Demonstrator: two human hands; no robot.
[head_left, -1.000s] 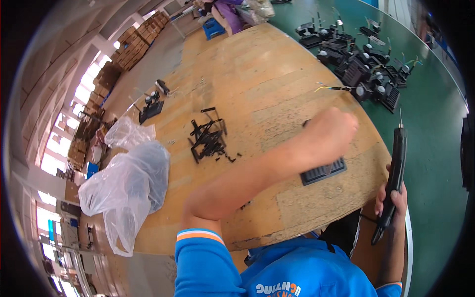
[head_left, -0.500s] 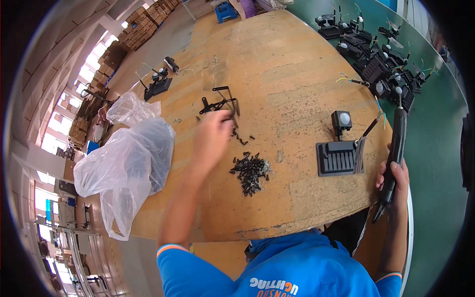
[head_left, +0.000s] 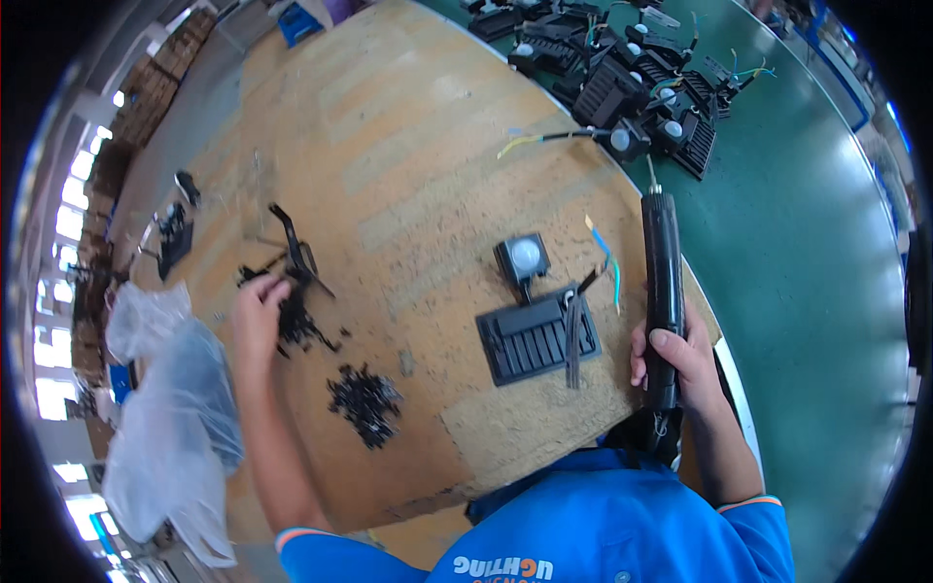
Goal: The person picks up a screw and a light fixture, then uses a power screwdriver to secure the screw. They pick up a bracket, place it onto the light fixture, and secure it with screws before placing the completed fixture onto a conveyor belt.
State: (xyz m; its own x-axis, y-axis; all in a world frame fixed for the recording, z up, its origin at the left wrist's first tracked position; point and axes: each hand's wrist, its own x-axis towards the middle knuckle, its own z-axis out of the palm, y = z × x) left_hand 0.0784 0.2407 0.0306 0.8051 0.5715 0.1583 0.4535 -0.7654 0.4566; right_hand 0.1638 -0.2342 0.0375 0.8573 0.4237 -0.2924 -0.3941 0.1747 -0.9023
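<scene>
My right hand (head_left: 685,355) is wrapped round a black electric screwdriver (head_left: 663,262), held upright with its bit pointing away from me. My left hand (head_left: 260,301) has its fingers drawn together at a cluster of thin black metal brackets (head_left: 294,248) and loose screws; what is between the fingertips is hidden. Nearer to me lies a heap of small black screws (head_left: 363,403). Between my hands rests a black finned floodlight (head_left: 530,335) with a domed sensor (head_left: 525,257) at its far side and coloured wire ends (head_left: 610,262); a dark bracket (head_left: 573,340) stands across its right part.
Many similar black floodlights (head_left: 612,87) are piled on the green surface (head_left: 777,243) to the right. A clear plastic bag (head_left: 170,428) lies at the table's left. Another floodlight (head_left: 175,248) sits beyond it. The wooden table (head_left: 408,175) has a worn edge.
The view has swung to the right, so the table things appear further left. My left hand has gone from a blurred motion to the brackets. My right hand still grips the screwdriver.
</scene>
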